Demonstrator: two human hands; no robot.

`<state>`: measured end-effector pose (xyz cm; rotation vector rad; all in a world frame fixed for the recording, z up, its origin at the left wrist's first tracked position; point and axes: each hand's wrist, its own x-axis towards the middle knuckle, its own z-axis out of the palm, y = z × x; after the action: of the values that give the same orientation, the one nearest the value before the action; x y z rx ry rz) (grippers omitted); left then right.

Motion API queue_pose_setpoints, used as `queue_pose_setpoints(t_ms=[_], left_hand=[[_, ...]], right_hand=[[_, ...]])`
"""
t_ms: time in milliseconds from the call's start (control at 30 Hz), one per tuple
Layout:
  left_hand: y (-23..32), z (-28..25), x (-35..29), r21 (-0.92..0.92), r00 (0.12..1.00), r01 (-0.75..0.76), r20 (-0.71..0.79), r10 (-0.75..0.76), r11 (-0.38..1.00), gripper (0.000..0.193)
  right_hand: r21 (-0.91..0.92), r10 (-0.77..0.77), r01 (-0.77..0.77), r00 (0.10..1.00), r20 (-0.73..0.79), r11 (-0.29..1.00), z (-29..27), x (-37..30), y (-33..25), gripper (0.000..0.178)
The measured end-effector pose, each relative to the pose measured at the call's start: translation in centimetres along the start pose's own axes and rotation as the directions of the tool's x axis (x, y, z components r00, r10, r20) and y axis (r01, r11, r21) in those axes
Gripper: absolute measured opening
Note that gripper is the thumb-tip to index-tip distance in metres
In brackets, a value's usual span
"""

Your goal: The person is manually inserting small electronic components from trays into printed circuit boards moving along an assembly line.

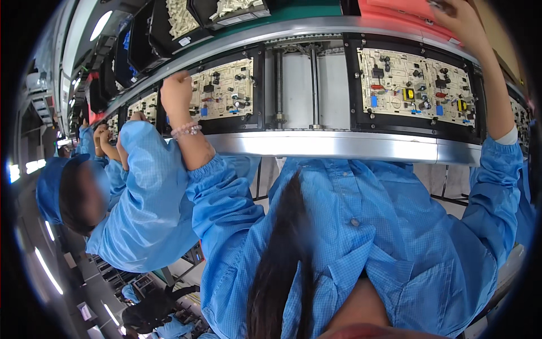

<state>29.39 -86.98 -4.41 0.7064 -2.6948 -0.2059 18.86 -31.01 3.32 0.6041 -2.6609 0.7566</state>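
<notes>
My left hand [177,93], with a beaded bracelet at its wrist, is closed over the left edge of a circuit board [228,90] in a black carrier frame [258,85]. What its curled fingers hold, if anything, is hidden. At the upper right, my right hand [464,24] reaches over a red bin [398,20]. Its fingers are pinched on a small dark part [442,7] close to the picture's upper edge. Two cream circuit boards [392,85] [450,93] with blue, yellow, red and black components lie in the right-hand carrier frame [418,129], below that hand.
A metal conveyor rail [339,144] runs along my front. Between the carriers, a gap shows a threaded rod [278,85] and a smooth shaft [314,85]. Black bins [152,39] with white and blue parts line the far side. A co-worker in blue [147,198] works at my left.
</notes>
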Motion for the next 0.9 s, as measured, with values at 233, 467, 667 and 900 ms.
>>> queue_pose_setpoints(t_ms=[233,467,667,900], left_hand=[[0.4,-1.7,1.9,0.134,0.954,0.09,0.272,-0.123,0.987,0.027],[-0.6,0.2,1.9,0.143,0.922,0.041,0.375,-0.092,0.989,0.029],[0.6,1.0,1.8,0.354,0.951,0.022,0.281,-0.129,0.935,0.03],[-0.5,-0.5,3.0,0.097,0.881,-0.002,0.47,-0.044,0.995,0.022]], right_hand=[[0.4,-0.138,0.003,0.941,0.309,0.917,3.8,0.9,-9.6,0.024],[0.301,-0.299,0.179,0.855,0.423,0.937,6.6,3.2,-11.3,0.026],[0.34,-0.319,0.156,0.804,0.502,0.927,8.1,4.1,-12.6,0.031],[0.57,-0.546,0.245,0.71,0.445,0.784,14.3,3.4,-14.1,0.03]])
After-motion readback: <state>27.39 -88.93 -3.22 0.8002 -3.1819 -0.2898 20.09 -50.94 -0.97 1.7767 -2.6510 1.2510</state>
